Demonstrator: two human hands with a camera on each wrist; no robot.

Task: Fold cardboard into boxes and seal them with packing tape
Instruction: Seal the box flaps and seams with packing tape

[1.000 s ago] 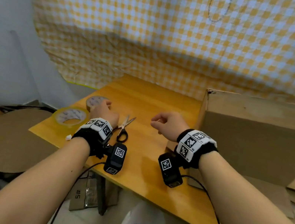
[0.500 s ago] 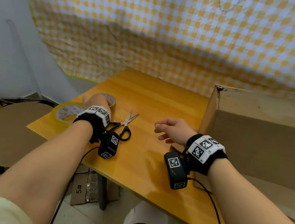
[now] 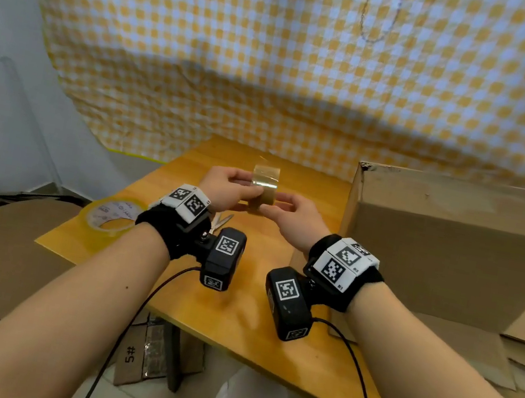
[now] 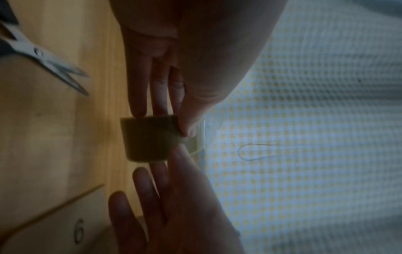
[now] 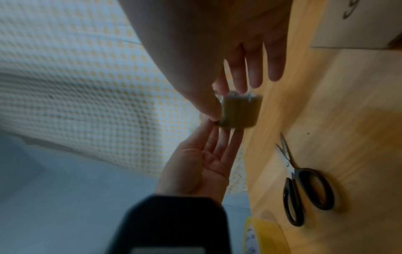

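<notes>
Cardboard box [image 3: 455, 245] stands folded at the table's [image 3: 233, 326] right edge — the step looks like taping prep: finding the tape end. Next move needs a strip peeled free, then carried to the seam. Both hands are raised over the table's middle; left hand [image 3: 232, 186] and right hand [image 3: 292, 217] each pinch the brown tape roll [image 3: 264, 185] between them. Scissors [image 5: 304, 192] and a yellow tape roll [image 3: 110, 217] lie near the left edge.

Each bare forearm wears a black fabric wrist strap [image 3: 171, 235] topped with white square-coded marker tiles [image 3: 188, 201], a black camera block [image 3: 222, 258] and thin black cable [image 3: 145, 311] hanging beneath.
</notes>
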